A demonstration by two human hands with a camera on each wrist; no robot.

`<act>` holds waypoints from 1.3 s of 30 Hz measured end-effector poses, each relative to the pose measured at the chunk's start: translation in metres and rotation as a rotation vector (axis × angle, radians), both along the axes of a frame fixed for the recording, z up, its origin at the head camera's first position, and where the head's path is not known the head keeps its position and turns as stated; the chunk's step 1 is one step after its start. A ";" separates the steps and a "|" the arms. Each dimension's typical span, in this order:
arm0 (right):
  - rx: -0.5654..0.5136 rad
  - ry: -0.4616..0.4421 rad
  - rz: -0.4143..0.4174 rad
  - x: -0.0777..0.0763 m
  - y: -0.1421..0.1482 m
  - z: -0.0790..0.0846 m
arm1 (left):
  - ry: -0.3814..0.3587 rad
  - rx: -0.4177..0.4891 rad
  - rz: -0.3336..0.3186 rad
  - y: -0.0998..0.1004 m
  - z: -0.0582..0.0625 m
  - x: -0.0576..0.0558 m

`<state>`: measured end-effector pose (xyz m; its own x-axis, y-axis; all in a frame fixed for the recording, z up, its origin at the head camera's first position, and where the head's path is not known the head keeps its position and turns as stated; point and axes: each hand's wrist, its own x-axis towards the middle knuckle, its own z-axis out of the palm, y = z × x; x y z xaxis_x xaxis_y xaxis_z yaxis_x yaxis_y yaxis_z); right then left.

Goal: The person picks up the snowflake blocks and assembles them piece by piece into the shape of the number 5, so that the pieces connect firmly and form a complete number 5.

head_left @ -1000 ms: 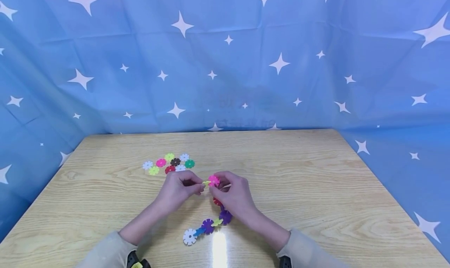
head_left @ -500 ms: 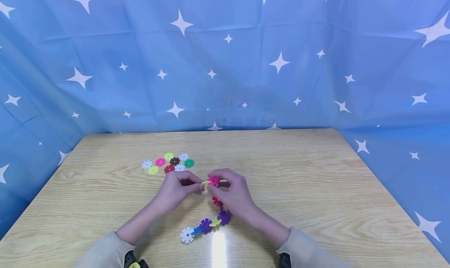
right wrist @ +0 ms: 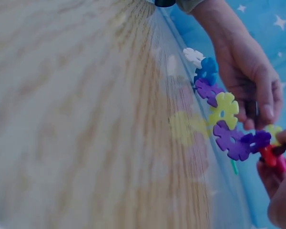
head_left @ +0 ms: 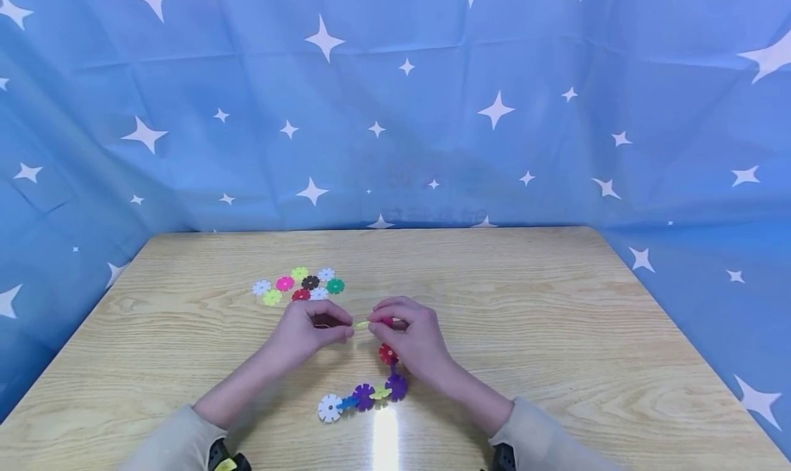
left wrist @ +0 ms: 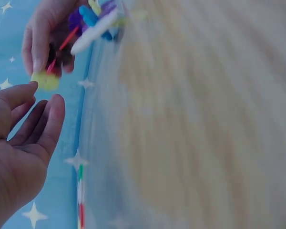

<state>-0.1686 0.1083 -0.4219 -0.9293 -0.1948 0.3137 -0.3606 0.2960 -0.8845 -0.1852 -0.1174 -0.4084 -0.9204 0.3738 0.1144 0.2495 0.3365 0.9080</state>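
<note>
A chain of interlocking notched plastic discs hangs between my hands above the table. My right hand [head_left: 413,337] grips its upper end, thumb and fingers round a pink disc [head_left: 387,320] and at the edge of a yellow disc [head_left: 361,325]. From the other side, my left hand [head_left: 296,332] pinches the yellow disc's rim with thumb and index fingertips. Below the right hand come a red disc [head_left: 387,353], a large purple disc [right wrist: 231,140], another yellow disc [right wrist: 224,110], a second purple disc, a blue disc [right wrist: 207,70] and a white disc [head_left: 330,408] at the end.
Several loose discs lie in a cluster beyond the left hand, among them a green disc [head_left: 336,285], a black disc [head_left: 310,283] and a pink disc [head_left: 285,283]. The wooden table [head_left: 556,334] ends at a blue star-patterned curtain [head_left: 395,100].
The right hand's fingertips have shifted over the pink disc onto the edge of the yellow one, hiding most of the pink. The left hand has drawn slightly left. The loose discs stay put.
</note>
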 end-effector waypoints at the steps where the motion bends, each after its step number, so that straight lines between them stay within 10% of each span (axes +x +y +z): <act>1: 0.005 -0.002 -0.009 0.000 0.001 0.000 | 0.012 -0.031 0.022 -0.005 0.001 -0.001; 15: -0.025 -0.088 -0.026 0.001 0.007 0.001 | 0.117 -0.373 0.206 -0.102 0.009 -0.047; 39: 0.031 -0.073 -0.076 0.003 0.004 0.002 | 0.095 -0.504 0.051 -0.096 0.004 -0.048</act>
<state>-0.1657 0.1122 -0.4203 -0.9621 -0.1312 0.2392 -0.2706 0.3478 -0.8977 -0.2333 -0.2134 -0.4045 -0.9332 0.3591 0.0158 0.2952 0.7404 0.6039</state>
